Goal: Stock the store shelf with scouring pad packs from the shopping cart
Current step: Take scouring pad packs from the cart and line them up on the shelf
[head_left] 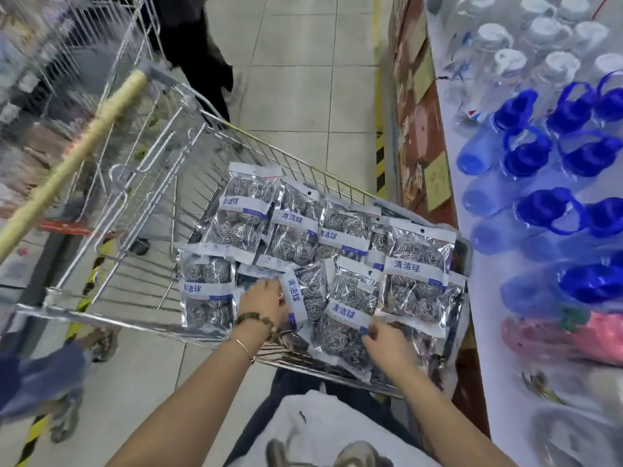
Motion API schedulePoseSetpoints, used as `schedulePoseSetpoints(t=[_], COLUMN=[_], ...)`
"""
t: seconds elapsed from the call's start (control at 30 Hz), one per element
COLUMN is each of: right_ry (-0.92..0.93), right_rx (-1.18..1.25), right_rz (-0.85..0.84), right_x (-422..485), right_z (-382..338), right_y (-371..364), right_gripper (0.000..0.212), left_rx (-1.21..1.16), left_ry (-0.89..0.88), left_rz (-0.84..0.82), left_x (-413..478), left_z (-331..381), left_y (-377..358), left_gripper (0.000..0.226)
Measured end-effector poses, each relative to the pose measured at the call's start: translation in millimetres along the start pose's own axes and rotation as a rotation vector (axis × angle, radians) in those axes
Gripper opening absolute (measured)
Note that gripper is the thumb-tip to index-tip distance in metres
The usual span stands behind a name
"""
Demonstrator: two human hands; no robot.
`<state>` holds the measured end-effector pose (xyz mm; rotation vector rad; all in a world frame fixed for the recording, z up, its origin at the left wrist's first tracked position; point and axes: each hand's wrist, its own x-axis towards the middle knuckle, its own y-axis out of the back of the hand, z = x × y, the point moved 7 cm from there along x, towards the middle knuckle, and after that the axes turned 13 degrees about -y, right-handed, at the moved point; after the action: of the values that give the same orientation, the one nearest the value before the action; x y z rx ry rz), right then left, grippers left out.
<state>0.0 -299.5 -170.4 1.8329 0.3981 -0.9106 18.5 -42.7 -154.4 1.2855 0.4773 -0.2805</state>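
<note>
A steel shopping cart (111, 318) stands in front of me, its basket filled with several clear scouring pad packs (418, 264) with white and blue labels. My left hand (264, 301) reaches into the basket and its fingers close on the edge of a tilted pack (308, 291) in the middle of the pile. To the right, my right hand (387, 342) rests with curled fingers on the lower edge of another pack (347, 318) near the cart's near rim. The shelf (485, 318) runs along the right.
The shelf on the right holds clear bottles with white caps (509, 59), blue-handled jugs (526, 153) and pink packages (566, 335). Another person's legs (199, 52) stand beyond the cart, someone's jeans and sandals (50, 375) at the left. A second cart (84, 45) stands further back.
</note>
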Motion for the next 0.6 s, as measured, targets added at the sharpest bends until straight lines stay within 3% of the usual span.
schedulePoseSetpoints(t=[0.13, 0.27, 0.33, 0.47, 0.6], right_ry=[-0.161, -0.371, -0.440, -0.550, -0.622], right_rx=[0.076, 0.220, 0.355, 0.602, 0.727], right_rz=[-0.041, -0.061, -0.061, -0.007, 0.038], right_x=[6.4, 7.2, 6.1, 37.5, 30.6], right_z=[8.4, 16.4, 15.9, 42.7, 39.3], right_y=[-12.4, -23.9, -28.7, -60.1, -54.9], right_gripper=[0.042, 0.042, 0.052, 0.092, 0.086], left_rx=[0.112, 0.185, 0.193, 0.188, 0.164], left_ry=[-0.055, -0.109, -0.125, -0.174, -0.195], left_rz=[-0.090, -0.163, -0.156, -0.140, -0.114], left_x=[22.8, 33.2, 36.3, 38.3, 37.1], left_z=[-14.0, -17.0, -16.4, -13.1, -15.8], left_y=[-6.5, -11.6, -12.8, -8.1, -1.4], left_gripper=[0.075, 0.087, 0.087, 0.080, 0.076])
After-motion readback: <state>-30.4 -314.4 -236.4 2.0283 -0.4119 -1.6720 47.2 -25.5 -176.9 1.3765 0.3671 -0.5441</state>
